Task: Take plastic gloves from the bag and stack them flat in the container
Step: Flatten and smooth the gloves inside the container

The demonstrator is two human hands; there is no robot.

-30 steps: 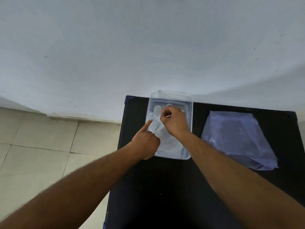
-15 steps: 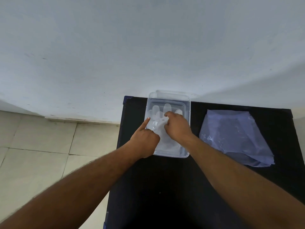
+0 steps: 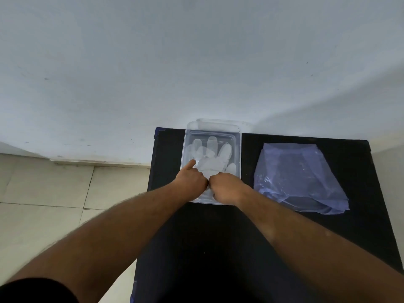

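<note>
Matte black desk (image 3: pixel 218 248) carried a clear rectangular container (image 3: pixel 238 149) holding flat, filmy gloves (image 3: pixel 213 157). Left hand (image 3: pixel 191 179) pointed; right hand (image 3: pixel 226 189) curled, both pressing them. Crinkled bluish bag (image 3: pixel 299 178) lay at 3 o'clock.

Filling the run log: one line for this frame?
phase: flattening glove in container | left hand: index finger pressing glove | right hand: at cuff end, grip unclear | bag: on table, untouched

gloves (image 3: pixel 211 157): translucent white | bag (image 3: pixel 299 178): pale blue | table (image 3: pixel 218 248): black
</note>
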